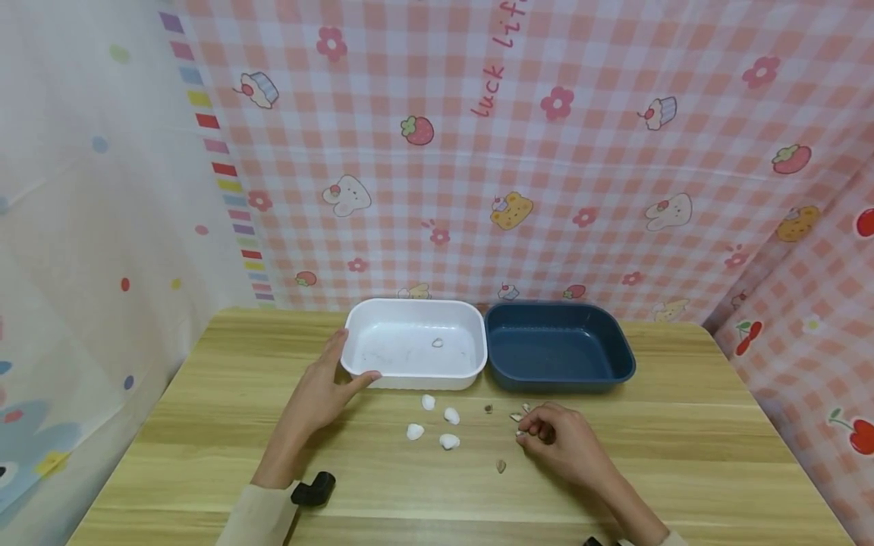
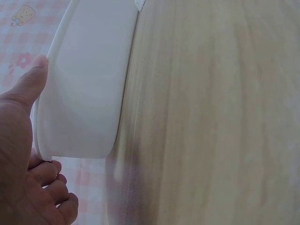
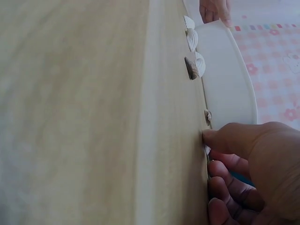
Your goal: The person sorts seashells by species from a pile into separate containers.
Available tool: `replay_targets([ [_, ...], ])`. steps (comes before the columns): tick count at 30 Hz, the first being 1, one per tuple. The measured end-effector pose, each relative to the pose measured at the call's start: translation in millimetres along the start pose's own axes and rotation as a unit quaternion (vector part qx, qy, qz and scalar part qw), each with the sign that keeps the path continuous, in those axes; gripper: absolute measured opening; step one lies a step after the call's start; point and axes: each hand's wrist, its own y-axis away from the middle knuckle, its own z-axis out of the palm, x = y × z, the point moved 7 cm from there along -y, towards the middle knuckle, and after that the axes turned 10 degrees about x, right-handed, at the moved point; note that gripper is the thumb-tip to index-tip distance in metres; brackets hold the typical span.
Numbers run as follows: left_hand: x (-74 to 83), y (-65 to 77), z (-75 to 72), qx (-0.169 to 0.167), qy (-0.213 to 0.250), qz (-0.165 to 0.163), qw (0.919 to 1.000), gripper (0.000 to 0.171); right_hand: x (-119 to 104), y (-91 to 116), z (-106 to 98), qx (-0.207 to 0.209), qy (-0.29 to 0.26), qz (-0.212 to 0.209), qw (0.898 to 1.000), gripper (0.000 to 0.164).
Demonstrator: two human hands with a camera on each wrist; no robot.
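My left hand (image 1: 324, 390) holds the near-left corner of a white rectangular basin (image 1: 392, 356), its thumb (image 2: 35, 82) along the front rim and the other fingers at the left side. A small shell (image 1: 437, 343) lies inside that basin. On the wooden table, my right hand (image 1: 563, 444) pinches a small pale shell (image 1: 519, 434) between thumb and forefinger, partly hidden by them. Close by the fingertips lie small brownish shells (image 1: 515, 416); another brown shell (image 1: 501, 465) sits nearer the front. Several white shells (image 1: 449, 441) are spread before the white basin.
A dark blue basin (image 1: 556, 356) stands right beside the white one, with no shells visible in it. Behind both hangs a pink checked cloth (image 1: 437, 174). The wooden table (image 1: 382, 493) extends on both sides of the hands.
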Motion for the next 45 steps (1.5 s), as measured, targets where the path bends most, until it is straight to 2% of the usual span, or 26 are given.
replay_targets([
  [10,1.7,0.2,1.6,0.001,-0.002,0.002,1.0,0.112,-2,-1,0,-0.008,0.019,-0.018,1.0,0.015],
  [19,1.2,-0.6,2.4,-0.001,-0.006,0.001,1.0,0.111,-3,-3,-1,-0.012,0.006,-0.009,1.0,0.015],
  [26,0.8,-0.7,2.3,-0.002,-0.006,-0.001,1.0,0.112,-12,-8,-6,0.011,-0.045,-0.044,0.998,0.014],
  [38,0.6,0.5,0.9,-0.004,-0.008,-0.005,1.0,0.113,-38,-28,-15,0.048,-0.049,-0.093,0.993,0.016],
  [45,0.1,0.4,0.6,-0.003,-0.008,-0.003,1.0,0.112,-51,-43,-14,0.056,-0.056,-0.094,0.992,0.014],
])
